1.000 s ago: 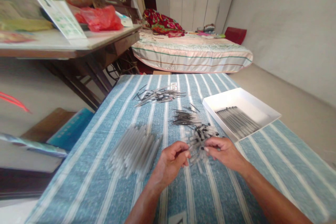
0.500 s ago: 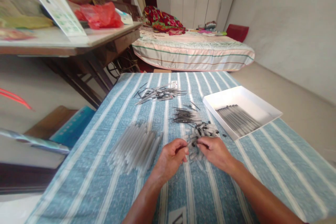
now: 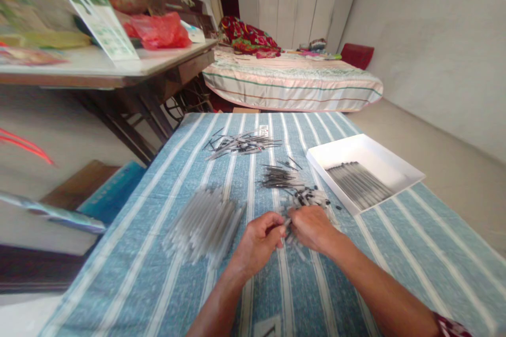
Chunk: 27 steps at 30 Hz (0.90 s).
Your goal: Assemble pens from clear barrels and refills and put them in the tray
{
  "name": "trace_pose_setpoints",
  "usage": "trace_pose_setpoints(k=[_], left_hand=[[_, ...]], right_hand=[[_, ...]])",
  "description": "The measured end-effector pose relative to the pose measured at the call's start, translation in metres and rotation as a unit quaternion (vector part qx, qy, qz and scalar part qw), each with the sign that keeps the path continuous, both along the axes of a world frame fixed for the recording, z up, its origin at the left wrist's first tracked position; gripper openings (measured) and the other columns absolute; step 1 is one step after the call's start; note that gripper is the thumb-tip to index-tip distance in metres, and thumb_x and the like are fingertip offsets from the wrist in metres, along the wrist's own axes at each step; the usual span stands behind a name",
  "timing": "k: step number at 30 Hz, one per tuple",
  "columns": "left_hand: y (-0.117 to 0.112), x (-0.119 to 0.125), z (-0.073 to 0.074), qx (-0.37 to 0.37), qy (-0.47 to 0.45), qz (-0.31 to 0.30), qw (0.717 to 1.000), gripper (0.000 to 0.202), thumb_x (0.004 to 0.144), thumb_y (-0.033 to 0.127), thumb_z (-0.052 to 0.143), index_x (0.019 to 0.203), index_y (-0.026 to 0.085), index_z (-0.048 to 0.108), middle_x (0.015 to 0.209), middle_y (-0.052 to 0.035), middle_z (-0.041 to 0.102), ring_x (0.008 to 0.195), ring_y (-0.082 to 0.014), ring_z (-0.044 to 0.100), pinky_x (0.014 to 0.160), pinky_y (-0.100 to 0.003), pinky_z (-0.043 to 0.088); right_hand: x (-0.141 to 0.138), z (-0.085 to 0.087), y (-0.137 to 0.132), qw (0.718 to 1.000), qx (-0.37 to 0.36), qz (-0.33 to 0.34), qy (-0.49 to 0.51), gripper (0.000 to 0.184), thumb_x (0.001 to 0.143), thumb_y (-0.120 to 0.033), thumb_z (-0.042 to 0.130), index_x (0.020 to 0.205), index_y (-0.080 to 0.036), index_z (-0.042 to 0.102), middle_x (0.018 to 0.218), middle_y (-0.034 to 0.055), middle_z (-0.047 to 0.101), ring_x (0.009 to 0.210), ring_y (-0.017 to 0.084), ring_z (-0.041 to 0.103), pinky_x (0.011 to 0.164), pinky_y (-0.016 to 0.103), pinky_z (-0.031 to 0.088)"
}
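Note:
My left hand (image 3: 259, 242) and my right hand (image 3: 312, 229) meet near the middle of the blue striped tablecloth (image 3: 158, 274). Both are closed in a pinch on a thin clear pen tube (image 3: 285, 222) between them. Right behind my hands lies a heap of small clear and black pen parts (image 3: 310, 200). A pile of clear pen barrels (image 3: 203, 221) lies to the left of my left hand. Thin dark refills (image 3: 279, 176) lie further back.
A white tray (image 3: 395, 166) with a row of assembled pens (image 3: 358, 184) stands at the right. Another heap of pens (image 3: 241, 143) lies at the far end. A cluttered desk (image 3: 118, 63) stands left; a bed (image 3: 292, 81) lies beyond.
My right hand has moved left toward my left hand, and the two now touch over the pen tube. The piles and the tray have not moved.

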<state>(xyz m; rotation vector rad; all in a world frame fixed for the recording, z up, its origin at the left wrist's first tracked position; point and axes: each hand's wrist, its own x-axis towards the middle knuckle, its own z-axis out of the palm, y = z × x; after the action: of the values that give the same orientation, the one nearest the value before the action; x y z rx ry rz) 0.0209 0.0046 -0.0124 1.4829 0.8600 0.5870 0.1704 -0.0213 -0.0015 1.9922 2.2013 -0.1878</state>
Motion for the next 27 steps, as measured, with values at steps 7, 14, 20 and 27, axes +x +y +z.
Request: trace_pose_setpoints(k=[7,14,20,27], left_hand=[[0.003,-0.004,-0.007,0.019,0.014,-0.008,1.0,0.007,0.078,0.02,0.048,0.078,0.016,0.054,0.063,0.0019,0.059,0.053,-0.0103,0.052,0.051,-0.022,0.039],[0.002,-0.004,-0.003,0.016,0.014,-0.013,1.0,0.006,0.077,0.019,0.049,0.076,0.017,0.054,0.063,0.002,0.059,0.053,-0.0102,0.052,0.052,-0.022,0.039],[0.001,-0.004,-0.001,0.011,0.003,-0.008,1.0,0.006,0.077,0.02,0.05,0.075,0.016,0.054,0.061,0.0026,0.058,0.053,-0.0099,0.052,0.051,-0.022,0.039],[0.001,-0.003,0.001,-0.01,-0.021,0.006,1.0,0.005,0.076,0.02,0.053,0.078,0.016,0.054,0.063,0.0035,0.058,0.049,-0.0086,0.051,0.049,-0.021,0.041]], right_hand=[[-0.003,-0.001,0.003,1.0,0.0,0.012,-0.001,0.022,0.079,-0.015,0.045,0.09,-0.014,0.064,0.078,0.015,0.07,0.076,0.025,0.067,0.062,0.027,0.044],[0.011,-0.011,-0.001,0.979,0.08,-0.047,0.183,0.013,0.073,-0.016,0.048,0.075,-0.016,0.061,0.066,0.0077,0.067,0.066,0.021,0.064,0.056,0.025,0.04],[0.016,-0.017,-0.007,0.743,0.057,-0.153,0.649,0.007,0.076,-0.023,0.05,0.075,-0.017,0.054,0.058,-0.0018,0.062,0.043,0.011,0.055,0.044,0.02,0.039],[0.003,-0.025,-0.017,0.558,0.039,-0.181,0.809,0.023,0.073,-0.034,0.066,0.081,-0.014,0.063,0.054,0.001,0.065,0.036,0.009,0.05,0.037,0.019,0.038]])
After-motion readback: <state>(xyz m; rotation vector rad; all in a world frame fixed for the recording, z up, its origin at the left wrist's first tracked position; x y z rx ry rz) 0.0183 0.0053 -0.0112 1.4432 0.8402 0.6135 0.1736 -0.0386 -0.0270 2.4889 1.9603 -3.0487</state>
